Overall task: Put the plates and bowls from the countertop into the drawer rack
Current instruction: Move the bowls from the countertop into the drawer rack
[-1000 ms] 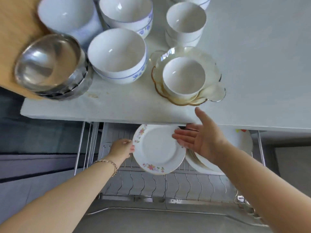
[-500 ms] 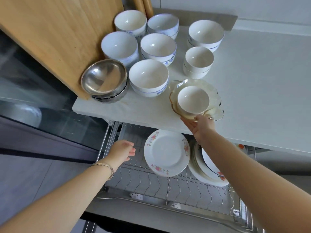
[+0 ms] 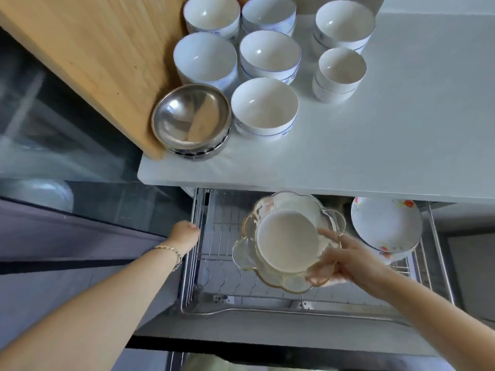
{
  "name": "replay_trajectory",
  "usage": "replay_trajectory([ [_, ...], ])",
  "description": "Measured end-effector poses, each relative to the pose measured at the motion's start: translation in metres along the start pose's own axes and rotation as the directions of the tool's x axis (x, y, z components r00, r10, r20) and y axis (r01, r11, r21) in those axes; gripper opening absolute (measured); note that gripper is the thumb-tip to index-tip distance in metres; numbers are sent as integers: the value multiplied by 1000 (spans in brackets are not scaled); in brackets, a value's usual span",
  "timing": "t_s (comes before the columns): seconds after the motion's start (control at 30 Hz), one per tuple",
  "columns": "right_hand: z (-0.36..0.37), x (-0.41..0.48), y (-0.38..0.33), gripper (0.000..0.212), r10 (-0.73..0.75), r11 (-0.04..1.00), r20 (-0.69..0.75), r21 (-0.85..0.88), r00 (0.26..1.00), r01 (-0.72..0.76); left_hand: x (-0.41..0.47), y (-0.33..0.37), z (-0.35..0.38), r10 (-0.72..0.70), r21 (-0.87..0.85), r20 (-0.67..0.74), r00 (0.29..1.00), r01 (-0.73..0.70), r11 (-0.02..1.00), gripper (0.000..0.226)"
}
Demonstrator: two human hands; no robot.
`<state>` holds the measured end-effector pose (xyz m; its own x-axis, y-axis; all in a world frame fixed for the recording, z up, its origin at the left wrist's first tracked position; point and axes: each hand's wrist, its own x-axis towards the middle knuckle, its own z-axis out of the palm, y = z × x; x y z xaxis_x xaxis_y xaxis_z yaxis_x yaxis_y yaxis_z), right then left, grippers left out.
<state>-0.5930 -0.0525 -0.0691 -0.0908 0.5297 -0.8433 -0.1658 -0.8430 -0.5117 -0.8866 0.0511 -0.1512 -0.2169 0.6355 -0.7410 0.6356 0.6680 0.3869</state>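
My right hand [image 3: 348, 259] grips a scalloped amber glass dish [image 3: 246, 253] with a small white bowl [image 3: 288, 241] sitting in it, held above the open wire drawer rack [image 3: 225, 277]. Flowered white plates [image 3: 385, 226] lean in the rack at the right, under the counter edge. My left hand [image 3: 184, 235] rests curled on the rack's left rail. On the white countertop [image 3: 375, 145] stand several white bowls with blue trim [image 3: 265, 108], a stack of small white bowls [image 3: 340, 73] and stacked steel bowls [image 3: 191, 120].
A wooden cutting board [image 3: 88, 54] leans at the upper left, touching the steel bowls. A dark glass appliance front [image 3: 53, 145] sits left of the drawer. The right half of the countertop is bare.
My right hand has lifted the glass dish with its bowl off the counter edge and brought it down over the rack. The left hand moved to the rack's left rail.
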Motion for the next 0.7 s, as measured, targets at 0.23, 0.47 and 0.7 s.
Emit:
replay_trajectory([
  [0.23,50,82,53,58,126,987,-112,118,986,-112,39,-8,2,33,194,65,997,-45,980,60],
  [0.47,92,181,56,57,116,987,-225,134,967,-87,84,-33,18,107,355,-4,994,-99,930,43],
  [0.7,117,255,44,59,87,977,-310,212,947,-20,101,-54,28,132,252,-126,983,-97,963,40],
])
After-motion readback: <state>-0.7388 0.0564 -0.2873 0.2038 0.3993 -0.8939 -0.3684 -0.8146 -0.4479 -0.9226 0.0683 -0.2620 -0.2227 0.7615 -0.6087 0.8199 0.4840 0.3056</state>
